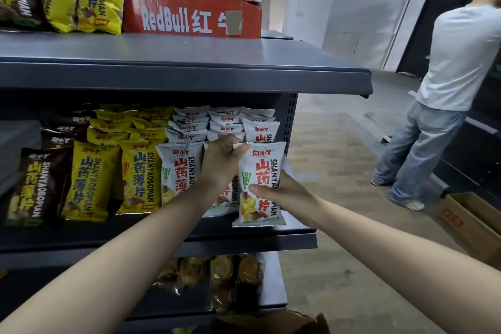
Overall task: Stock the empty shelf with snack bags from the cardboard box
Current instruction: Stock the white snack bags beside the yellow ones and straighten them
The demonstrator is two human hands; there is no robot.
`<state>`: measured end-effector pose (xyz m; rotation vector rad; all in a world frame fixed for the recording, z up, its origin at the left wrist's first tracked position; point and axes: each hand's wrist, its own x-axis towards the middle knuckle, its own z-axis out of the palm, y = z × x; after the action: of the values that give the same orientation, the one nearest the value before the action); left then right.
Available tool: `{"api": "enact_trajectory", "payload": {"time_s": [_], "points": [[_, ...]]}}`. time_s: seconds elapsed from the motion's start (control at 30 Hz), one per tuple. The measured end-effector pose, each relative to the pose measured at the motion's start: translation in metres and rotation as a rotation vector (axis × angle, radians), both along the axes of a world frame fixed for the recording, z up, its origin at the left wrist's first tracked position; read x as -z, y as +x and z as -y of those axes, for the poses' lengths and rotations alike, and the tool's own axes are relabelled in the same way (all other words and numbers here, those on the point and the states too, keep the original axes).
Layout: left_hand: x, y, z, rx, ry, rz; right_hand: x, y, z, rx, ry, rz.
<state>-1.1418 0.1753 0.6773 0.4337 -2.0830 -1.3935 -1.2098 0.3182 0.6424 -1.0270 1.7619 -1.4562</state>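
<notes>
At the right end of the middle shelf [244, 241], a white snack bag [264, 171] stands upright at the front edge, next to the rows of white and yellow bags. The right hand [284, 192] curls round its lower half, and the left hand [223, 163] pinches its top corner. A cardboard box [471, 222] sits on the floor to the right of that shelf.

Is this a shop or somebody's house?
Probably a shop being stocked: metal shelves hold rows of matching snack bags, a drink carton sits on top, and a cardboard box stands nearby.
</notes>
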Motion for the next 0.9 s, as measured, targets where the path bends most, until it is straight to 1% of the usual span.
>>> {"api": "enact_trajectory", "payload": {"time_s": [0.07,0.13,0.17,0.23,0.27,0.33,0.43,0.53,0.6,0.67,0.77,0.83,0.87,0.9], "points": [[0.003,0.002,0.003,-0.067,-0.201,-0.013,0.0,-0.002,0.004,0.062,-0.037,-0.04],[0.012,0.006,0.012,-0.17,-0.496,-0.005,-0.002,-0.01,0.009,0.186,-0.032,-0.033],[0.017,0.009,0.017,-0.207,-0.674,0.016,-0.002,-0.018,0.013,0.246,-0.03,-0.024],[0.028,0.015,0.024,-0.219,-1.025,0.124,0.0,-0.033,0.019,0.329,-0.012,-0.031],[0.034,0.018,0.025,-0.198,-1.145,0.213,0.002,-0.04,0.023,0.353,0.01,-0.032],[0.046,0.02,0.028,-0.181,-1.29,0.379,0.011,-0.055,0.029,0.384,0.046,-0.004],[0.061,0.019,0.029,-0.21,-1.405,0.611,0.024,-0.066,0.039,0.396,0.07,0.069],[0.069,0.011,0.032,-0.112,-1.417,0.726,0.058,-0.097,0.054,0.425,0.065,0.114],[0.066,0.005,0.032,-0.048,-1.422,0.769,0.059,-0.101,0.058,0.414,0.077,0.122],[0.065,0.004,0.036,0.005,-1.4,0.738,0.049,-0.094,0.06,0.429,0.103,0.1],[0.071,0.007,0.05,0.028,-1.442,0.545,0.061,-0.113,0.065,0.402,0.222,-0.106],[0.076,0.011,0.06,0.07,-1.486,0.435,0.077,-0.14,0.064,0.341,0.381,-0.244],[0.078,0.011,0.064,0.098,-1.512,0.398,0.073,-0.143,0.061,0.309,0.434,-0.328],[0.078,0.013,0.067,0.122,-1.539,0.368,0.056,-0.131,0.054,0.27,0.471,-0.367]]}}
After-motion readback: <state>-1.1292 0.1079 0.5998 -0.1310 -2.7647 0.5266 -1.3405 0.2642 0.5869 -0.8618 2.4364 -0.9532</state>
